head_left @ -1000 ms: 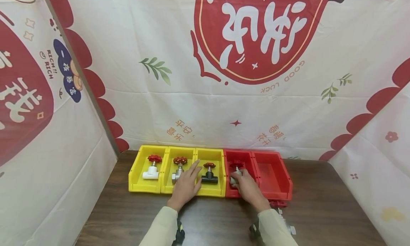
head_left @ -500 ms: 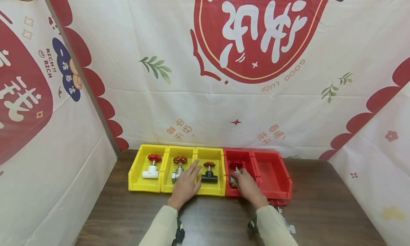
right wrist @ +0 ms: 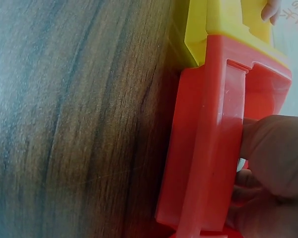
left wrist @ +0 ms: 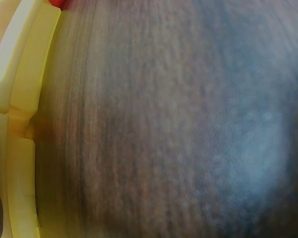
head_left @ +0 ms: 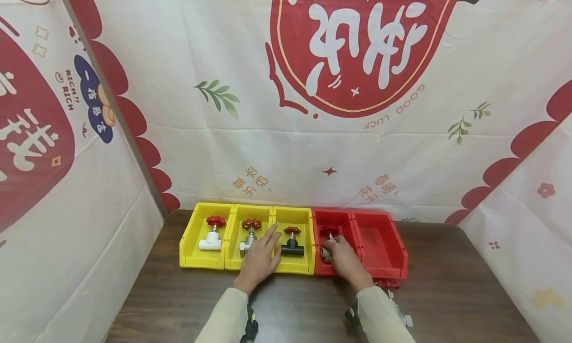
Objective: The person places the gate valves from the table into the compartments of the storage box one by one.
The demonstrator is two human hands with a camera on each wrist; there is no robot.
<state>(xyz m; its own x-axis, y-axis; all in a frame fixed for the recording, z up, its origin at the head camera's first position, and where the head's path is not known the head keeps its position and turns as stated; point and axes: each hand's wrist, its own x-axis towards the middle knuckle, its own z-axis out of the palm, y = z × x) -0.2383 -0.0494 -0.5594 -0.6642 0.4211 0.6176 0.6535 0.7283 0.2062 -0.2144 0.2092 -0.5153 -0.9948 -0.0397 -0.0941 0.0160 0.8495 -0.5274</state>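
My right hand (head_left: pixel 347 261) reaches into the left red bin (head_left: pixel 323 270) and grips the grey body of a valve (head_left: pixel 325 252) with a red handwheel. In the right wrist view the bin's front wall and my fingers mostly hide that valve. My left hand (head_left: pixel 259 259) lies with fingers extended over the wall between two yellow bins. Left of it is a metal valve (head_left: pixel 251 224), partly covered by the hand. A black tee-shaped valve (head_left: pixel 292 248) with a red handwheel sits just right of its fingertips.
A white valve (head_left: pixel 211 240) lies in the leftmost yellow bin (head_left: pixel 202 262). The right red bin (head_left: pixel 384 272) adjoins the one I reach into. Another metal valve (head_left: pixel 391 297) with a red handwheel lies on the wooden table (head_left: pixel 456 283), partly behind my right sleeve. Printed cloth stands behind.
My right wrist has shifted slightly left, the hand still holding the grey valve in the red bin. My left hand stays in place.
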